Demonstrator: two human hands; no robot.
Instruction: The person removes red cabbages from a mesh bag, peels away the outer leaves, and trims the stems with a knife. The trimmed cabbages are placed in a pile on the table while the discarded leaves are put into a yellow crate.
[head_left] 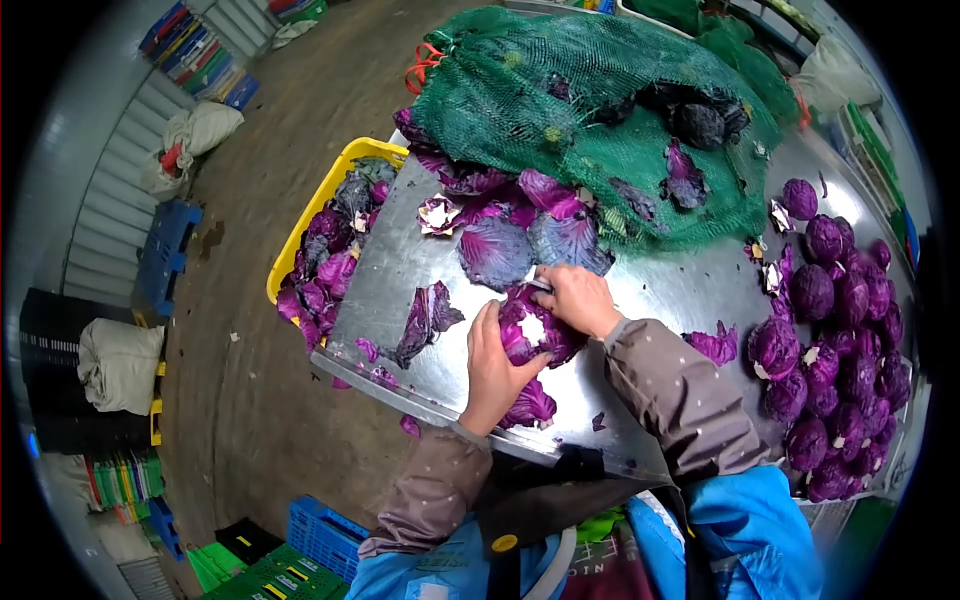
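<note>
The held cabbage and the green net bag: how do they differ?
The cabbage is purple, while the net bag is green. The cabbage is round and compact; the net bag is larger and sprawls. The left hand steadies the cabbage; the net bag lies untouched. Both are over the metal table.

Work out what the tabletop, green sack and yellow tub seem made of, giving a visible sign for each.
Tabletop: metal, perhaps stainless steel, smooth and shiny; grey with bright reflections.
Green sack: probably plastic netting; its open mesh shows.
Yellow tub: likely moulded plastic, smooth; its rim looks evenly coloured.
</note>
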